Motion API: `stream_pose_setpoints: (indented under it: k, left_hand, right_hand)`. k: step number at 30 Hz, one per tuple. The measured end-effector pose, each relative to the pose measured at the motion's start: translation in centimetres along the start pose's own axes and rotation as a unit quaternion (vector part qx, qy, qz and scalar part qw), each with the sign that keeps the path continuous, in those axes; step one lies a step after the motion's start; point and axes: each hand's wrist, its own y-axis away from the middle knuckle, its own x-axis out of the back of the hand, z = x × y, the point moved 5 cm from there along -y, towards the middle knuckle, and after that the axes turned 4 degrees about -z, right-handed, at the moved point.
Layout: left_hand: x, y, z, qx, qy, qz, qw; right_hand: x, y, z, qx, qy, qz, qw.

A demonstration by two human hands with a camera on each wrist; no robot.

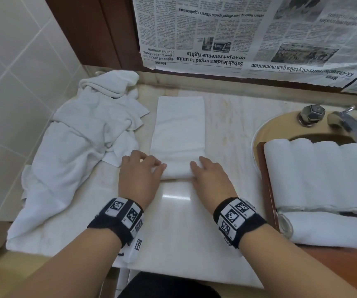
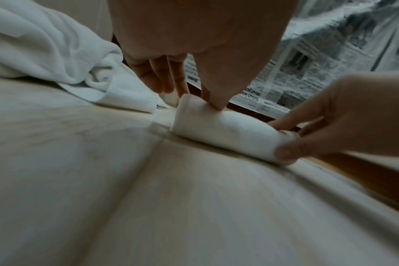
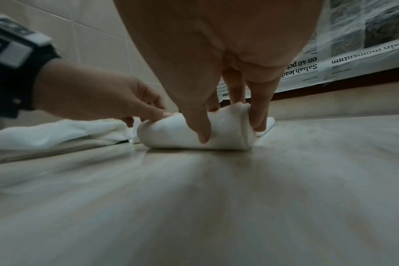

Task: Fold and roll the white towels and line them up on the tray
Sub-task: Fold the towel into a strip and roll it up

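Towel [image 1: 178, 134] folded into a long strip, laid flat mid-tabletop [image 1: 177, 231] and rolled up only at its near end, most of the strip lying unrolled toward the newspaper-covered wall [image 1: 248, 35]. Left hand [image 1: 138, 175] curled over the roll's left end, thumb and fingertips [image 2: 216, 102] pressing into the cloth. Right hand [image 1: 210, 177] gripping the right end likewise, thumb on the near face and fingers [image 3: 259, 115] hooked over the far side. Judged mid-roll on this piece, a first few turns made and the rest of the strip left to wind.

Finished work on the wooden tray [image 1: 266, 179] at right, set over the sink [image 1: 280, 125]: a row of rolled towels [image 1: 319, 177] side by side, with one more roll [image 1: 327, 230] lying crosswise in front, apparently not yet lined up with the others; exact count uncertain, the row running off the frame's edge. Heap of loose white towels [image 1: 76, 143] waiting at left, just beside the strip, unfolded and crumpled. Task reckoned well under way but not near done: current roll to complete and place, crosswise roll perhaps to straighten, heap to fold and roll.
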Motion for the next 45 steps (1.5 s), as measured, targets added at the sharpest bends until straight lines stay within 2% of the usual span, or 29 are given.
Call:
stream_pose_setpoints:
  k: [2, 6, 9, 12, 14, 17, 22, 25, 27, 31, 33, 36, 38, 42, 45]
  left_hand:
    - [-0.1, 0.2, -0.2, -0.030, -0.013, -0.002, 0.999]
    - [-0.6, -0.4, -1.4, -0.067, -0.022, -0.053, 0.996]
    - [-0.7, -2.1, -1.9, -0.038, 0.019, -0.102, 0.994]
    - [-0.7, -4.5, -1.5, -0.008, 0.026, -0.155, 0.988]
    - [-0.6, -6.0, -1.2, 0.015, 0.032, -0.166, 0.986]
    - [-0.3, -7.7, -0.7, 0.033, 0.052, -0.130, 0.990]
    - [0.2, -8.7, 0.7, 0.009, 0.000, -0.050, 0.999]
    - [0.4, -8.6, 1.0, -0.018, -0.022, -0.020, 0.999]
    - [0.3, -8.3, 0.6, -0.030, -0.032, -0.033, 0.998]
    - [-0.2, -8.1, -0.4, -0.046, -0.057, -0.082, 0.994]
    - [-0.5, -8.9, -0.7, -0.009, -0.025, -0.118, 0.993]
    - [-0.7, -10.5, -0.6, 0.053, 0.019, -0.149, 0.987]
    - [-0.6, -11.8, -0.2, 0.078, 0.017, -0.144, 0.986]
    - [0.2, -13.8, 0.9, 0.086, 0.002, -0.079, 0.993]
    - [0.5, -14.9, 2.0, 0.060, -0.060, -0.047, 0.995]
  right_hand:
    - [1.2, -1.1, 0.2, 0.004, -0.011, -0.008, 1.000]
    - [3.4, -3.2, 1.1, 0.005, 0.008, -0.041, 0.999]
    - [3.8, -4.6, 1.5, 0.000, 0.006, -0.050, 0.999]
    - [3.8, -5.7, 1.8, -0.021, -0.080, -0.059, 0.995]
    - [4.0, -6.0, 1.8, -0.026, -0.136, -0.028, 0.990]
    - [4.1, -5.9, 1.4, -0.029, -0.105, 0.023, 0.994]
    - [2.8, -5.7, 0.7, -0.050, -0.043, -0.014, 0.998]
    - [3.9, -6.7, 0.9, -0.022, 0.016, 0.027, 0.999]
    - [4.9, -7.7, 1.1, 0.000, 0.039, 0.022, 0.999]
    - [6.2, -10.3, 2.1, 0.027, 0.020, -0.059, 0.998]
    - [6.5, -11.4, 2.5, 0.023, -0.024, -0.084, 0.996]
    - [6.8, -12.1, 2.9, -0.003, -0.127, -0.064, 0.990]
    - [7.1, -12.3, 2.9, -0.010, -0.155, -0.030, 0.987]
    - [6.8, -12.2, 2.1, 0.002, -0.087, 0.040, 0.995]
    - [5.3, -12.4, 2.0, 0.001, -0.007, 0.012, 1.000]
